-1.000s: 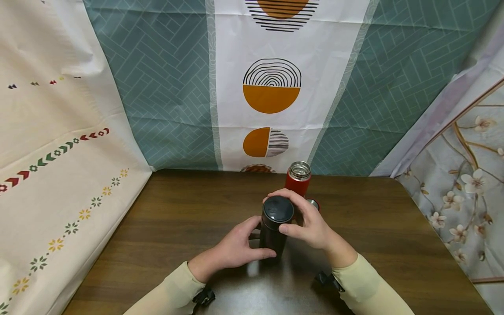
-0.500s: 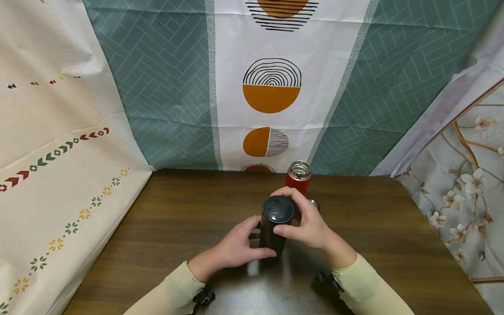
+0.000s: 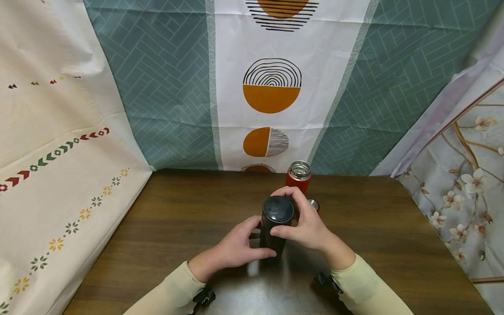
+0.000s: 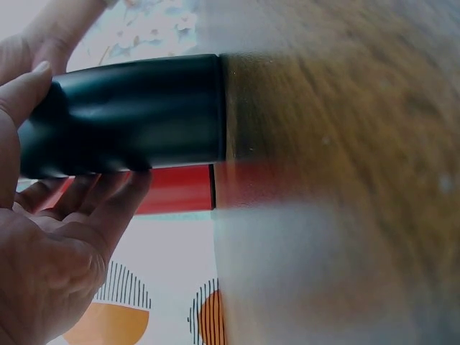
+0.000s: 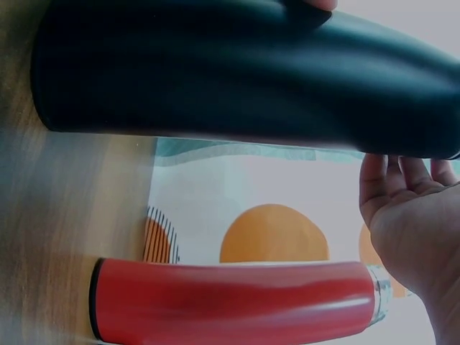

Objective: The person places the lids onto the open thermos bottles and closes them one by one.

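A black thermos (image 3: 273, 240) with a glossy dark lid (image 3: 278, 209) stands upright on the wooden table. My left hand (image 3: 240, 247) grips its body from the left, thumb across the near side, fingers curling round behind. At the top, my right hand (image 3: 309, 225) holds the thermos around its upper part, thumb in front and fingers on the far side. Behind it stands a red thermos (image 3: 297, 183), uncapped, its steel mouth showing. In the right wrist view the red thermos (image 5: 237, 300) is apart from the black one. Both palms are partly hidden in the head view.
A small round lid with a red rim (image 3: 313, 204) lies right of the red thermos, partly behind my right hand. The brown wooden table (image 3: 189, 205) ends at patterned cloth (image 3: 177, 109) hanging at the back. More cloth hangs along the left and right sides.
My right hand has shifted its hold around the thermos top: its thumb has slid left across the front and its fingers have drawn back right. The left hand and both thermoses have stayed put.
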A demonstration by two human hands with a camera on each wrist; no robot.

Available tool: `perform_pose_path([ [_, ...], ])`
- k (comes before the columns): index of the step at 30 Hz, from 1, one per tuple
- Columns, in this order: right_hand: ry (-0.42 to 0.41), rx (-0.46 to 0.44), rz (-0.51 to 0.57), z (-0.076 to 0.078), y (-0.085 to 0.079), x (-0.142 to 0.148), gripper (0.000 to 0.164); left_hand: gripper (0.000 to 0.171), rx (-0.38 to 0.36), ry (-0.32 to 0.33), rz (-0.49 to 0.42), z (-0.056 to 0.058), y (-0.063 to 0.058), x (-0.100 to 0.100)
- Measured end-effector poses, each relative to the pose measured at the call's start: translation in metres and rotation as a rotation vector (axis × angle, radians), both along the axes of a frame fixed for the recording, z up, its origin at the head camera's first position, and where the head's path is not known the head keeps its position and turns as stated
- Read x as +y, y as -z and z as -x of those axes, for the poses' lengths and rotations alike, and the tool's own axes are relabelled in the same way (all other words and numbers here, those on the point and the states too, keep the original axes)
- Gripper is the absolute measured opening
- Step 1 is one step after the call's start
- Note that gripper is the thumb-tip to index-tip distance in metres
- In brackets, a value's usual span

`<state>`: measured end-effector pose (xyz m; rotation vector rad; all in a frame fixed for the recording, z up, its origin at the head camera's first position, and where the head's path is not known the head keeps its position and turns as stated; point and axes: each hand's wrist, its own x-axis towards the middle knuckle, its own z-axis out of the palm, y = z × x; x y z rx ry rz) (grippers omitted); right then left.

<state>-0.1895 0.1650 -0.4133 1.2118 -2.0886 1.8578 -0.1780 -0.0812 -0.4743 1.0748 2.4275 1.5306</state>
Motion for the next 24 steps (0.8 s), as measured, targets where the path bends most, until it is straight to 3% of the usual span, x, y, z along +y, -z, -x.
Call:
perform_pose_path([
  [4,-0.029,0.007,-0.002,0.0006,-0.0002,0.0007,0.075,0.071,0.001,0.001,0.001,0.0003,0.0004,-0.0002],
  [8,-0.109,0.039,0.007,0.0026,-0.0002,0.0020,0.079,0.072,-0.013,0.004,0.005,0.0000,0.0001,-0.0008],
  [15,-0.209,0.091,0.032,0.0071,-0.0006,0.0044,0.069,0.072,-0.025,-0.001,0.009,-0.0007,-0.0007,-0.0007],
  [20,-0.215,0.082,0.028,0.0070,-0.0011,0.0054,0.066,0.073,-0.030,0.002,0.006,-0.0005,-0.0004,-0.0003],
  [24,-0.163,0.078,0.005,0.0062,-0.0003,0.0070,0.064,0.073,-0.024,0.000,0.006,-0.0001,-0.0001,-0.0003],
])
